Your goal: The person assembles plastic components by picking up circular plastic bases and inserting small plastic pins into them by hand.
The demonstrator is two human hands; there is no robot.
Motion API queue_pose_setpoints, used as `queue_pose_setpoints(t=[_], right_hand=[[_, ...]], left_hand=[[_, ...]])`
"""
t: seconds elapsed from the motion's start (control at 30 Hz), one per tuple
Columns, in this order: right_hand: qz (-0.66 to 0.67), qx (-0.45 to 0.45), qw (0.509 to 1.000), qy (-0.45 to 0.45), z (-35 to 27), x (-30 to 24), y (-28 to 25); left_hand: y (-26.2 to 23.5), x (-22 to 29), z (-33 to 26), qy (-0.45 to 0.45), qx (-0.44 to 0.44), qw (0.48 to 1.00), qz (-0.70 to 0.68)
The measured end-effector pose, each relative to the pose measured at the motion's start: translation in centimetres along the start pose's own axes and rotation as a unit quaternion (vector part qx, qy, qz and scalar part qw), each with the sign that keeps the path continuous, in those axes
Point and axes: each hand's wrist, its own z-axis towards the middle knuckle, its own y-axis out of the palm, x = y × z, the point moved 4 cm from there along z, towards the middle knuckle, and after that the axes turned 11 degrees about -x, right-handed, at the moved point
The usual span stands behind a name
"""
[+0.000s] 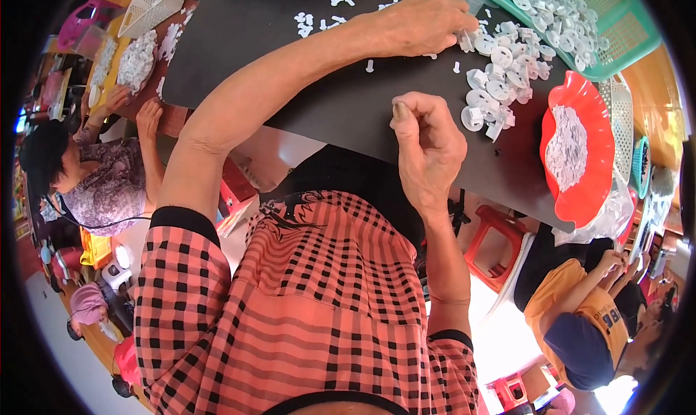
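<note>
Stretched across the dark tabletop, my left hand reaches to the edge of a heap of white plastic fittings. Its fingers are curled down around a white plastic fitting at the heap's edge. The fingertips are partly hidden. My right hand hovers at the near edge of the table, thumb pressed to curled fingers. Whatever it may hold does not show. The heaped fittings have round discs and square clips. Small white pegs lie scattered beyond my left forearm.
At the right stands a red scalloped bowl of small white pieces. Behind it, a green basket holds more clear-white fittings. A white basket sits at the far left. People work on both sides; a red stool stands below the table.
</note>
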Motion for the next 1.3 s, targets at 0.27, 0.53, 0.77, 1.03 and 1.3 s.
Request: queue_pose_setpoints(t=[0.27, 0.53, 0.77, 1.03, 1.3], right_hand=[[-0.286, -0.095, 0.952, -0.058, 3.4, -0.5, 1.5], [-0.41, -0.152, 0.895, -0.085, 3.0, -1.2, 2.1], [-0.384, -0.23, 0.892, -0.066, 0.8, -2.7, 1.3], [-0.418, -0.142, 0.886, -0.142, -3.1, -2.0, 1.4], [-0.388, -0.097, 0.897, -0.189, -4.0, -1.3, 1.4]], left_hand=[[-0.5, -0.5, -0.2, 0.007, 0.085, 0.994, -0.072], [-3.8, -1.0, -2.1, -0.048, 0.061, 0.923, -0.377], [-1.2, -2.1, -6.8, -0.08, 0.07, 0.566, -0.817], [-0.9, -0.2, -12.2, -0.032, 0.194, 0.527, -0.827], [0.1, 1.1, -13.6, -0.075, 0.223, 0.513, -0.826]])
